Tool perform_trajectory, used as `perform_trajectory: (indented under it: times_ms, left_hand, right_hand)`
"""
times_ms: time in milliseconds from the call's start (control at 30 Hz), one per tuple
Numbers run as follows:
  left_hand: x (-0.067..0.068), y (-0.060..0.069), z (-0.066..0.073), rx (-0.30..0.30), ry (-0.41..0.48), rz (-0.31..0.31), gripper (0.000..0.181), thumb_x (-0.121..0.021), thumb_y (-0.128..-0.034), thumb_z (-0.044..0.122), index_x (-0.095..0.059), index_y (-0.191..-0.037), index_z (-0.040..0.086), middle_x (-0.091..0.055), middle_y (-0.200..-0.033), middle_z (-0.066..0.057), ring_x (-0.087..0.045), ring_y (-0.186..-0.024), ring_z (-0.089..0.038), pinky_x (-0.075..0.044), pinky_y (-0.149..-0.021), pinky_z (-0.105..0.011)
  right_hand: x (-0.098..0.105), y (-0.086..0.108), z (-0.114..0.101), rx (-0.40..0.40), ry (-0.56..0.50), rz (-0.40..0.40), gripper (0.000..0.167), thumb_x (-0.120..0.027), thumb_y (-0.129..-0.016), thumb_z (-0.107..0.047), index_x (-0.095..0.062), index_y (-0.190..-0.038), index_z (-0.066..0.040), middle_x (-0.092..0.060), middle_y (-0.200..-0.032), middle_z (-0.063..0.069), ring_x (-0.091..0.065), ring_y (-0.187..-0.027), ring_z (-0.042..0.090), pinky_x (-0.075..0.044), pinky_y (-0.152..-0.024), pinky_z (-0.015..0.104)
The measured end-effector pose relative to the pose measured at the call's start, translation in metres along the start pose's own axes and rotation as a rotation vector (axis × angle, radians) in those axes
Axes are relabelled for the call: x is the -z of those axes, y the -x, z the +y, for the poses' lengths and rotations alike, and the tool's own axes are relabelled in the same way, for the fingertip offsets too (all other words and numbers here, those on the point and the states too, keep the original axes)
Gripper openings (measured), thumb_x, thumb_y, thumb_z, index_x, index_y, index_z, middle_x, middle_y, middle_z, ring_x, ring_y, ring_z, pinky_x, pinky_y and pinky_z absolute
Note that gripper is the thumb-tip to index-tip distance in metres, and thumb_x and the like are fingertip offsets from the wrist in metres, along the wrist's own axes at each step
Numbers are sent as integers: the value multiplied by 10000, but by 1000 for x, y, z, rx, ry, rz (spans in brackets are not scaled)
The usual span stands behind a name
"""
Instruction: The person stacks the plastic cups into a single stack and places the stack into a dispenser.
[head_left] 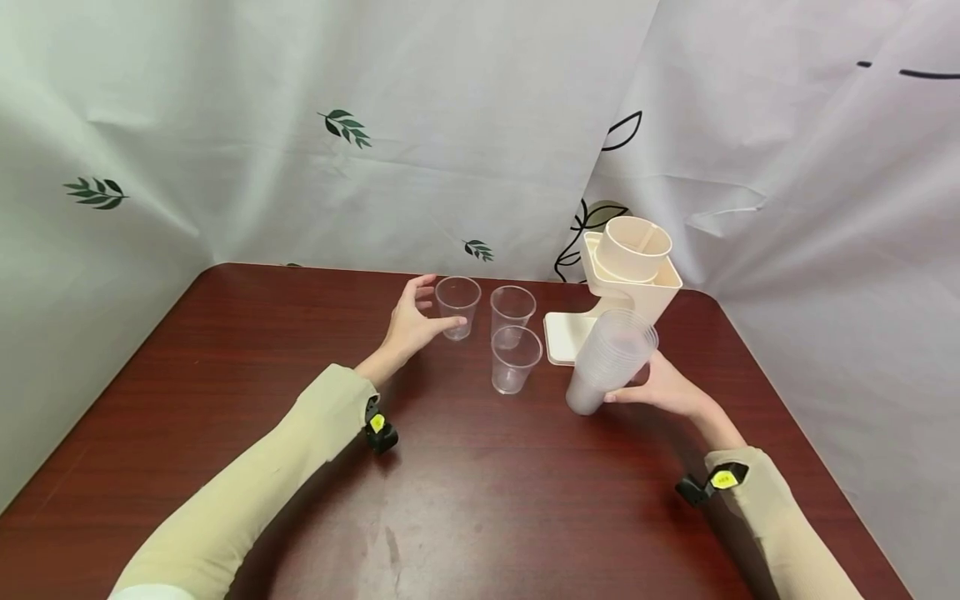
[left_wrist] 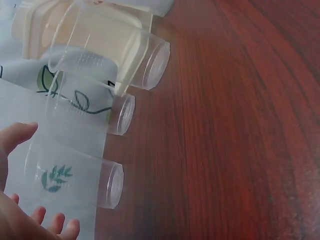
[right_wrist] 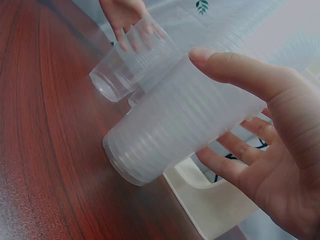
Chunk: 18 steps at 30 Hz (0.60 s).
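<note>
A clear plastic cup [head_left: 457, 310] stands at the far left of a small group, with my left hand [head_left: 412, 323] around its side. In the left wrist view the thumb and fingers are spread, and I cannot tell if they touch the cup. Two more clear cups, a back one [head_left: 513, 305] and a front one [head_left: 511, 367], stand just to the right. My right hand [head_left: 660, 387] holds a tall nested stack of clear cups [right_wrist: 170, 120], its thumb on one side and fingers on the other. In the head view the stack leans right.
A cream-coloured stand [head_left: 637, 292] with a round open holder [head_left: 636, 242] on top is behind the stack; its flat base [head_left: 566, 335] reaches left. The dark red wooden table [head_left: 480, 492] meets a white leaf-patterned curtain [head_left: 420, 183] at the back.
</note>
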<state>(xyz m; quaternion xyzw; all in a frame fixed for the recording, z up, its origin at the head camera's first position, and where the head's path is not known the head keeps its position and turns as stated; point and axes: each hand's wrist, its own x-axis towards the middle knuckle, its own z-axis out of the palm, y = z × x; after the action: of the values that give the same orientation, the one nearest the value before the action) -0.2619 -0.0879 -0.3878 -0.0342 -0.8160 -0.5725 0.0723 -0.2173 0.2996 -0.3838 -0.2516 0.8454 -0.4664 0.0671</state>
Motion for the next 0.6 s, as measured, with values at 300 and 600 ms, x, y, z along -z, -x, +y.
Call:
perform_trajectory:
  times_ms: [300, 600]
  left_hand:
    - [-6, -9, -4, 59, 28, -31, 855, -841, -717, 170, -367, -1427, 121, -485, -1396, -178, -501, -1226, -318, -457, -1003, -463]
    - [-16, -16, -9, 94, 68, -22, 818, -842, -715, 149, -409, -1409, 105, -548, -1341, -153, -544, -1215, -299, -500, -940, -427]
  right_hand:
    - [0, -1, 0, -3, 13, 6, 802, -823, -710, -42, -376, -1373, -91, -543, -1203, -85, -508, -1094, 14, -364, -957, 129]
    - [0, 1, 0, -3, 15, 11, 808, -826, -706, -41, -375, -1375, -89, -540, -1203, -89, -506, -1094, 8, -358, -954, 112]
